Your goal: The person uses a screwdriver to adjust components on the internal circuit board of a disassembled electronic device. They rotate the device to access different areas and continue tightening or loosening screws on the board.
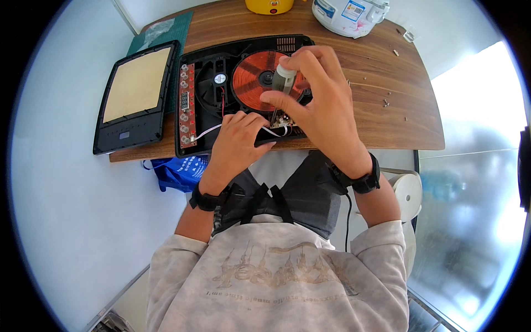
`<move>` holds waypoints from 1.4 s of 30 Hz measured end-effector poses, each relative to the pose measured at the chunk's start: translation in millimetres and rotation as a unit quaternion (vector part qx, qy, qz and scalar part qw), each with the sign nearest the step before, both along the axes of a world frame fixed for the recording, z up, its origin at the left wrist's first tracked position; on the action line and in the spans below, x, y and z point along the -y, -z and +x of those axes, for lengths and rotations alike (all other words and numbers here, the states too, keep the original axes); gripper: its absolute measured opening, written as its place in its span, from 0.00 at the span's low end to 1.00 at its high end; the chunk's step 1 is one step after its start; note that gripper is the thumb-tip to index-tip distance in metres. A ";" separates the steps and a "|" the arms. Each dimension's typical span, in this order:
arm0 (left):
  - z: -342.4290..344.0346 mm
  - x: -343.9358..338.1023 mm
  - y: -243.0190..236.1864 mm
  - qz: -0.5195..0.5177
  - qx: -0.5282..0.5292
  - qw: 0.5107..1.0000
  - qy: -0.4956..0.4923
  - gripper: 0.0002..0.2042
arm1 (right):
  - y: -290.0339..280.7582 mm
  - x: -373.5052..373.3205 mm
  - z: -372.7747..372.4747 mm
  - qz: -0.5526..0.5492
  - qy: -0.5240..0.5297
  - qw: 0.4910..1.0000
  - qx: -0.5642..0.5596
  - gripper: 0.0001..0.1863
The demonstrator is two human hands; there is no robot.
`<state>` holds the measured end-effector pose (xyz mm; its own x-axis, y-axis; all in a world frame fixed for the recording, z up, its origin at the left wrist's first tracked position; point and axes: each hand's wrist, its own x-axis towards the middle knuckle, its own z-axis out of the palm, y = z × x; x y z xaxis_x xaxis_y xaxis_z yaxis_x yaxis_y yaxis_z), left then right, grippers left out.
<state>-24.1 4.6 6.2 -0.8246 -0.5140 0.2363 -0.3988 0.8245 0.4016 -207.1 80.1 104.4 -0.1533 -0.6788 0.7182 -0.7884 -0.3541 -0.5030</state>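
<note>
The right hand point(318, 102) was up over the opened induction cooker point(243, 94), fingers closed around the grey handle of a screwdriver point(284, 77) that stood upright, its tip down near the circuit board at the cooker's front edge. The left hand point(238, 141) rested on that same front edge, fingers curled and pressing on the casing beside a white wire point(210, 130); whether it pinched anything could not be told. Under the screwdriver sat the copper coil point(254, 77), with the small black fan point(219, 79) just to its left. The cooker's detached top panel point(135, 99) lay face down on the wooden table point(387, 110), just left of the cooker. A white rice cooker point(348, 14) and a yellow appliance point(269, 5) stood at the far edge.
</note>
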 end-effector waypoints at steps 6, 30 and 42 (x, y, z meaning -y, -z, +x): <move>-0.1 -0.1 -1.6 0.000 0.008 1.000 -0.002 0.19 | 1.7 10.8 -7.5 0.008 0.011 0.999 0.038 0.16; -0.2 -0.7 -3.1 -0.014 0.002 1.000 0.005 0.18 | 2.4 14.3 -1.5 0.015 -0.068 0.995 0.066 0.15; -1.5 -1.5 -0.2 -0.042 -0.030 0.999 -0.002 0.20 | 0.4 10.9 -1.3 0.009 -0.070 0.996 0.056 0.18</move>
<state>-25.6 6.1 6.4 -0.8056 -0.4939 0.3272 -0.3799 0.8544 0.3545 -208.4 69.2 104.0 -0.1346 -0.7120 0.6892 -0.6712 -0.4462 -0.5920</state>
